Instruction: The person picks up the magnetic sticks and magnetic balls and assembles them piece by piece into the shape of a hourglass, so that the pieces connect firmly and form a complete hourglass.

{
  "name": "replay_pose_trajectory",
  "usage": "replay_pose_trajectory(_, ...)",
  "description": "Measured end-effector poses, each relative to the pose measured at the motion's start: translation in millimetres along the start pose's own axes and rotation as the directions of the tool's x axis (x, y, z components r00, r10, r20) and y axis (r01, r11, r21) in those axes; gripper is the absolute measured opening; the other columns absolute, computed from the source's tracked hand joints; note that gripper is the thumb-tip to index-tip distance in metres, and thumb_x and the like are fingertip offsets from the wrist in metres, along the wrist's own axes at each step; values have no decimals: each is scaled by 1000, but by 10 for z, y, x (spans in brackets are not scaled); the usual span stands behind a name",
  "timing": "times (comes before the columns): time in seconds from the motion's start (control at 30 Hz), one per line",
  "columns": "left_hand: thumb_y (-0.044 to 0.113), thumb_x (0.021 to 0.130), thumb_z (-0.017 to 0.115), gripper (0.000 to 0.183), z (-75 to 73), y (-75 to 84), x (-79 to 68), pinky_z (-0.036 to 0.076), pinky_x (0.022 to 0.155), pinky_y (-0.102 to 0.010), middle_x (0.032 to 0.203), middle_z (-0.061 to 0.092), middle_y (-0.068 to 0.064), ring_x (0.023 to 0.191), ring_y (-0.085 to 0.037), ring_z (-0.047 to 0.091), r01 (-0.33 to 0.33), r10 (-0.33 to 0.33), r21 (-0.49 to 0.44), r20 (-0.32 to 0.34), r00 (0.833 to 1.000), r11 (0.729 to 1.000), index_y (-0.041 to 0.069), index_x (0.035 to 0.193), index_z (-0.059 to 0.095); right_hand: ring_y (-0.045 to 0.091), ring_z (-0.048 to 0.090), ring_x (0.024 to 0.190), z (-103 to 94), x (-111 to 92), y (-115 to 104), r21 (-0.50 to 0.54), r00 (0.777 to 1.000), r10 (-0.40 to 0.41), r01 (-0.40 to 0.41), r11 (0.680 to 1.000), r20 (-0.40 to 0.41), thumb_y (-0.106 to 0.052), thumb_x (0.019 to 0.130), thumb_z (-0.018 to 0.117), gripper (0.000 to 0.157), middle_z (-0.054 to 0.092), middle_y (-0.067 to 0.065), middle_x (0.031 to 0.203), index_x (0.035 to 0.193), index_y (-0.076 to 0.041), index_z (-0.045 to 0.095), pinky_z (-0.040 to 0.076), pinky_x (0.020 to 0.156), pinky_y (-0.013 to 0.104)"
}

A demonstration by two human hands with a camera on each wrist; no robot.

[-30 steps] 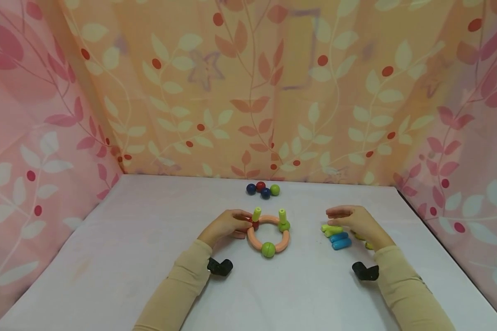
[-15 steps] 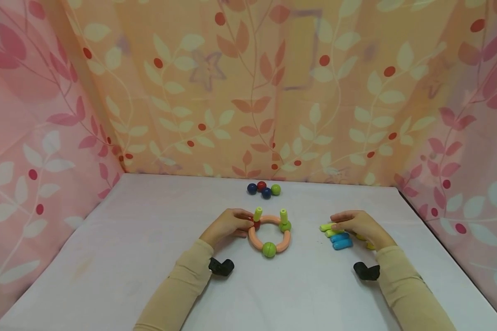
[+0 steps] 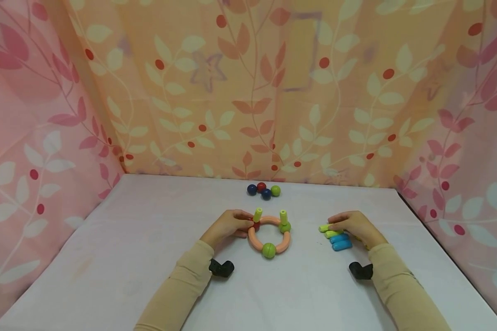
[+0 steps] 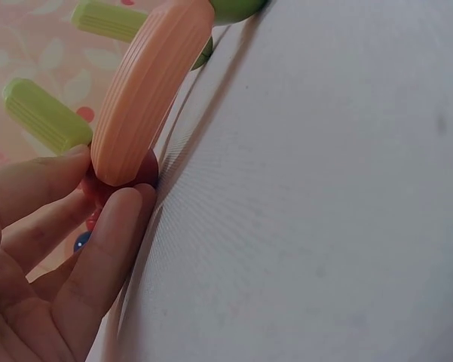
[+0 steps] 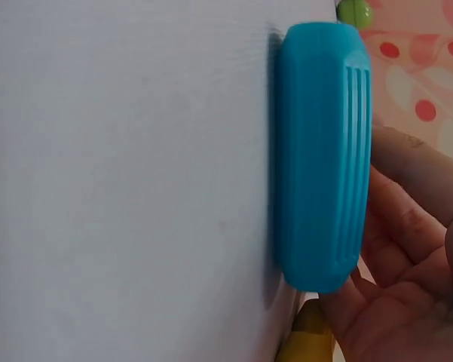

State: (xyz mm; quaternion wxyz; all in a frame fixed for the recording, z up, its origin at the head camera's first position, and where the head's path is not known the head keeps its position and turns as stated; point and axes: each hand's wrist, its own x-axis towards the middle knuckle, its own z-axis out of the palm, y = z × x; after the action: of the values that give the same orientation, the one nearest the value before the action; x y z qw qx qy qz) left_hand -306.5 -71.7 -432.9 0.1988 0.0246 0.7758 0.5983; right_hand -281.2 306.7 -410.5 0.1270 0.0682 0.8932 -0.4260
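Note:
A ring of curved salmon-pink rods and balls lies on the table, with two light-green sticks standing up from it. My left hand pinches the ring's red ball between thumb and fingers. Green balls form two other joints. At the right, my right hand has its curled fingers on the farther of two light-green sticks; the fingertips' contact is partly hidden. Nearer to me lie two blue rods, one of which hides part of the fingers in the right wrist view.
Several loose balls, blue, red and green, sit together beyond the ring. A yellow piece lies beside the right hand, mostly covered by it. A patterned curtain encloses the white table at back and sides.
My right hand has come down and closed in over the light-green sticks, and the farther one has shifted slightly left. The left hand stays at the red ball.

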Motion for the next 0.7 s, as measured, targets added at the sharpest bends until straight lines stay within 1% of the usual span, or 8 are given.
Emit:
replay_pose_trajectory(0.1,14,94,69,30,-1,-3,1,61,70,-26,113,72,-11,82,-10,66,-3,3,-5,-2,1000,1000,7,123,68,37,49,125,14,20,-11,-3,1000,6,-6,1000,-12,-29,91,71,43,56,24,138,124,-2,67,41,106,54)
replay_pose_trajectory(0.17,14,94,69,30,0,-8,1,61,71,-26,113,72,-11,82,-10,66,-6,6,-6,-2,1000,1000,6,123,68,38,48,125,17,22,-22,-10,1000,3,-3,1000,-12,-29,90,72,43,56,25,138,124,-2,67,40,107,56)
replay_pose_trajectory(0.27,15,94,69,30,0,-26,4,61,71,-25,113,72,-11,83,-10,67,-8,8,-5,4,1000,1000,6,123,68,35,52,120,18,27,-41,-21,1000,7,-8,1000,-11,-26,89,74,43,58,24,136,124,-2,67,45,102,50)
replay_pose_trajectory(0.33,16,94,69,30,-2,-38,-1,60,72,-25,112,72,-11,84,-10,67,-7,7,-5,7,1000,1000,6,122,68,33,56,114,28,25,-58,-41,1000,-6,6,999,-4,-23,88,76,43,60,25,133,123,-1,67,49,96,45)
replay_pose_trajectory(0.43,16,94,68,30,-3,-54,-7,60,73,-25,113,72,-11,85,-11,67,-6,6,-3,10,1000,1000,7,122,68,29,59,109,51,29,-86,-48,1000,-8,8,999,-9,-19,87,76,40,63,24,128,121,0,68,52,91,38)
replay_pose_trajectory(0.53,16,94,68,30,0,-54,-14,60,74,-25,114,72,-11,86,-11,67,-7,7,-11,13,1000,1000,7,123,68,28,60,106,65,36,-111,-54,1000,0,-1,999,-14,-18,87,76,37,63,23,127,119,0,69,53,90,37)
replay_pose_trajectory(0.6,16,94,68,30,2,-52,-11,61,74,-26,115,72,-12,87,-11,67,-9,9,-18,13,1000,1000,7,123,68,28,59,105,65,41,-131,-76,1000,2,-2,997,-3,-19,88,75,37,63,23,127,119,-1,69,53,89,37)
replay_pose_trajectory(0.7,16,94,69,31,5,-43,-2,61,74,-26,115,72,-12,87,-11,67,-17,17,-19,12,1000,1000,6,123,68,27,59,102,64,45,-170,-110,1000,-16,18,994,16,-19,89,75,37,63,23,125,120,0,69,53,87,37)
